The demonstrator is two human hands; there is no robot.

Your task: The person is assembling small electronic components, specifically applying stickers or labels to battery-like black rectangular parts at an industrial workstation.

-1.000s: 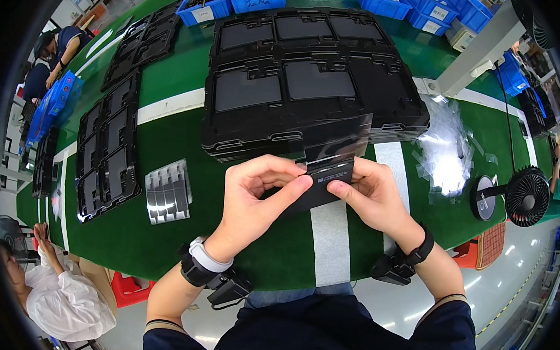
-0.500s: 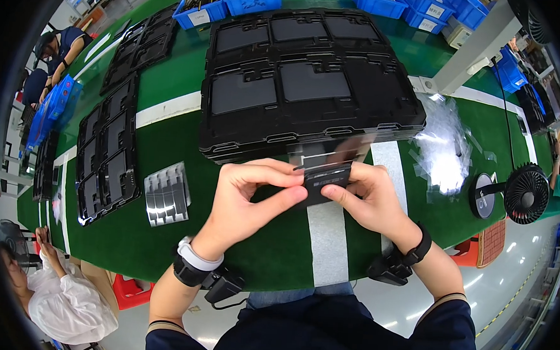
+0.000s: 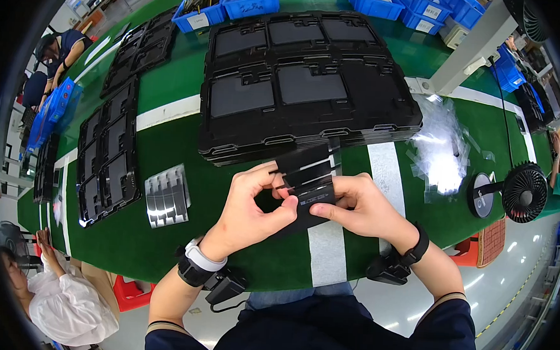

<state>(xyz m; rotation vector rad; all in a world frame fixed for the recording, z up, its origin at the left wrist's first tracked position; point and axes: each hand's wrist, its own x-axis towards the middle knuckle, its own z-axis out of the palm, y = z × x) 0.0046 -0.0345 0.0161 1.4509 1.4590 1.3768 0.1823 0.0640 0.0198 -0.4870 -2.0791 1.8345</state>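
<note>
In front of me, a flat black piece (image 3: 315, 197) with small pale print is held above the table; its exact kind is unclear. My right hand (image 3: 368, 208) grips its right end, thumb on top and fingers behind. A dark film (image 3: 303, 160) with clear bands stands up from its far edge. My left hand (image 3: 240, 204) is closed in a pinch at the left side, where film and piece meet; the fingertips partly hide what they hold. Just beyond the hands, a stack of black trays (image 3: 376, 85) carries several flat dark panels in its recesses.
A sheet of silvery strips (image 3: 167, 197) lies left of my hands, near more black trays (image 3: 110, 150). Clear film scraps (image 3: 442, 155) and a small black fan (image 3: 525, 193) are at the right. Blue bins (image 3: 252, 2) line the back. Other people sit at the left.
The piece has tilted and dropped slightly toward me, showing more of the film with clear bands. My left fingers have curled in and shifted a little left and down.
</note>
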